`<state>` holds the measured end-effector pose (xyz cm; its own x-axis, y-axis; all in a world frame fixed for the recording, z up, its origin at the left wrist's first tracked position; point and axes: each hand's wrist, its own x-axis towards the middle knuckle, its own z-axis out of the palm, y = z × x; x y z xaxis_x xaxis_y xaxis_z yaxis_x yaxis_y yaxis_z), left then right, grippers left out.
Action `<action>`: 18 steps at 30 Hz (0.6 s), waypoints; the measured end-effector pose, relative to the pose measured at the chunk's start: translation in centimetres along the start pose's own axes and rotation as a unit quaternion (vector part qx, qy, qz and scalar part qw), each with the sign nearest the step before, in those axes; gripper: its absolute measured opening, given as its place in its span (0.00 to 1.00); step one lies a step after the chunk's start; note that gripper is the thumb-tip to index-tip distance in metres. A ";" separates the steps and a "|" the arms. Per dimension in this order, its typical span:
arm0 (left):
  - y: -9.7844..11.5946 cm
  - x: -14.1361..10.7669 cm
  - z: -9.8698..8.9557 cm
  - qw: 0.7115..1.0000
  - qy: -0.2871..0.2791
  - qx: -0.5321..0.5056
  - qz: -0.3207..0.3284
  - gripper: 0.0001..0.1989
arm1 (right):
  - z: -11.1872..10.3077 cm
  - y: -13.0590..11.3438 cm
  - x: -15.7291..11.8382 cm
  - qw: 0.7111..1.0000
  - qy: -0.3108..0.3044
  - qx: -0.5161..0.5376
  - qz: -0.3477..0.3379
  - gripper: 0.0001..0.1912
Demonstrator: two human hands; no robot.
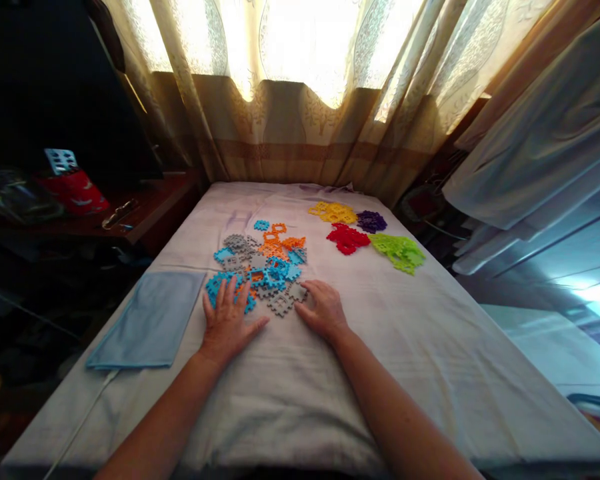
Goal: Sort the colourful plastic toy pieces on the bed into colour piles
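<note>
On the cloth-covered table lies a mixed heap of flat, toothed interlocking plastic tiles in blue, grey and orange. My left hand [227,327] rests with spread fingers over the blue tiles [219,285] at the heap's near left. At the near right edge, my right hand [324,308] has its thumb and fingertips around a grey tile [297,291]. Another grey tile [280,305] lies between the two hands. Orange tiles [275,245] lie towards the back of the heap, with grey tiles [236,244] to their left.
Farther right are separate piles of yellow tiles [334,212], purple tiles [371,221], red tiles [347,239] and green tiles [399,251]. A light blue cloth pouch [147,320] with a white cable [83,421] lies left. A red container [75,191] stands on the side cabinet.
</note>
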<state>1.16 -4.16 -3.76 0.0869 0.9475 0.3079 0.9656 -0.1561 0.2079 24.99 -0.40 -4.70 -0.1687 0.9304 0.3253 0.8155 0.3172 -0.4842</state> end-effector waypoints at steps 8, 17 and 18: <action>2.7 2.4 1.6 0.997 -0.034 -0.008 -0.074 0.39 | 0.2 -1.3 1.3 0.999 0.003 -0.034 0.038 0.19; 1.0 0.7 1.1 0.995 0.077 -0.028 -0.062 0.25 | -0.4 0.2 0.1 0.992 0.046 -0.010 0.114 0.21; 0.7 0.5 1.1 0.994 0.084 -0.030 -0.070 0.24 | -0.5 0.4 0.0 0.992 0.050 -0.010 0.114 0.21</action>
<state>2.14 -3.48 -4.52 -0.0933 0.9021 0.4212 0.9485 -0.0481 0.3130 25.61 -0.32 -4.53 0.0768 0.9543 0.2888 0.8370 0.0957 -0.5388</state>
